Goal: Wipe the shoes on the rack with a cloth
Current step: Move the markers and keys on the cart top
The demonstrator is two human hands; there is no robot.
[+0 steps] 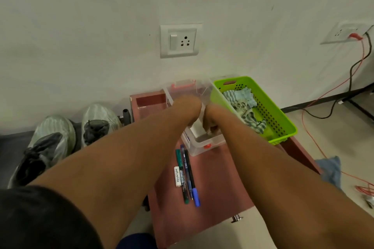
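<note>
Grey-green shoes (66, 137) sit at the left against the wall, apparently unwiped, well apart from both hands. Striped cloths (245, 107) lie in the green basket (283, 127) at the right. The person reaches both arms into a clear plastic box (202, 143) on the reddish stand (212, 188); the right hand (210, 123) curls on something white, while the left hand (188, 105) is blurred, its grip impossible to tell.

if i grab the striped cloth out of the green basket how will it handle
The striped cloth lies crumpled in loose folds in the green basket, so it is probably floppy and will hang limp from wherever it is pinched. It looks thin, so likely light. Its soft weave should give an easy, non-slip hold, though an end may drag on the basket's perforated wall.
</note>
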